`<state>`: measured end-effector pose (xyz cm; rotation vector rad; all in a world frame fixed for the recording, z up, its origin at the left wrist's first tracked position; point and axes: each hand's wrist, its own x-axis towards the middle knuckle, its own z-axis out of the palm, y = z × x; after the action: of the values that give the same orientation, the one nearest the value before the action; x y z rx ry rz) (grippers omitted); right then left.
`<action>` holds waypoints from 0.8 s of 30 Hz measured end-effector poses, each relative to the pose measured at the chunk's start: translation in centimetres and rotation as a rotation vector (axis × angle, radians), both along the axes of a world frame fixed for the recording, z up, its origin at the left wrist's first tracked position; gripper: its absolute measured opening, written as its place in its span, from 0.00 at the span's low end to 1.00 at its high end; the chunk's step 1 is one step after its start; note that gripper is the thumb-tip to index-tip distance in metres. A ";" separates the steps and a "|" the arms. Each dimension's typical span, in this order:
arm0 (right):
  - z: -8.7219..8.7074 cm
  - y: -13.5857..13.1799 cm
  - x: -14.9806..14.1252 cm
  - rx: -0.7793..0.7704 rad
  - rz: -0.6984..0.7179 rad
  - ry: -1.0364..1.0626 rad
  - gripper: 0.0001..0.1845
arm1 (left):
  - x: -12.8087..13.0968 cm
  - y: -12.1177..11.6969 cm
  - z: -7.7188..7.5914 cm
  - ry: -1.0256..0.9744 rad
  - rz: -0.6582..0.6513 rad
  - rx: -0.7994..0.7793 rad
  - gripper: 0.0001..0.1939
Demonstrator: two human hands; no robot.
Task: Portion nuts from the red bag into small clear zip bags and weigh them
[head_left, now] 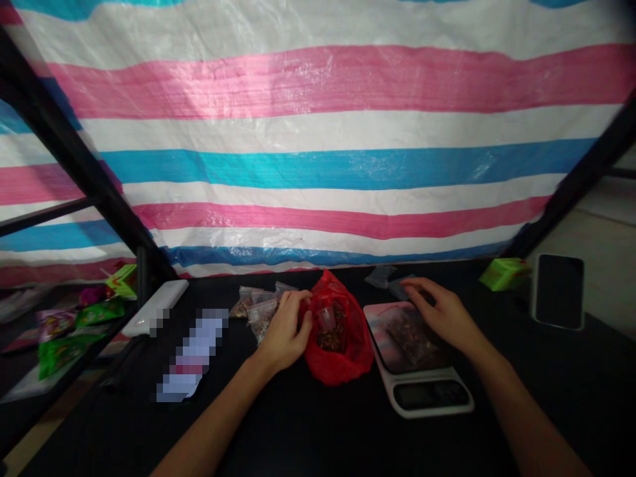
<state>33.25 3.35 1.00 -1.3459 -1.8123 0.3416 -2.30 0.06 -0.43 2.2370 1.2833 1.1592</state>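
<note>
My left hand (pixel 287 333) is at the left side of an open red plastic bag (pixel 342 371), its thumb and fingers curled at the rim. Inside the bag lie small brown dried pieces and a small clear plastic cup (pixel 327 318). Past the far edge of the kitchen scale (pixel 422 397), my right hand (pixel 444 315) has its fingertips closed at a small clear plastic bag (pixel 397 289). On the scale's plate rests a filled clear bag (pixel 410 338), partly under the right hand's shadow. Several filled zip bags (pixel 261 315) lie left of my left hand.
Another clear bag (pixel 380 277) lies behind the scale. A green box (pixel 504 273) and an upright phone-like device (pixel 557 291) stand at right. At left are a white bar (pixel 156 307), a blurred-out item (pixel 196 351) and green snack packets (pixel 67 351). Striped sheeting (pixel 318 165) hangs behind.
</note>
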 end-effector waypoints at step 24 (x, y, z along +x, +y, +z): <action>-0.2 -3.9 -0.7 0.021 -0.181 -0.181 0.19 | 0.4 0.0 -1.2 -0.052 -0.108 -0.006 0.11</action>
<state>32.57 -0.52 0.85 -1.5540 -1.8164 0.1070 -1.90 0.08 -1.61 2.2266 1.1299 1.1639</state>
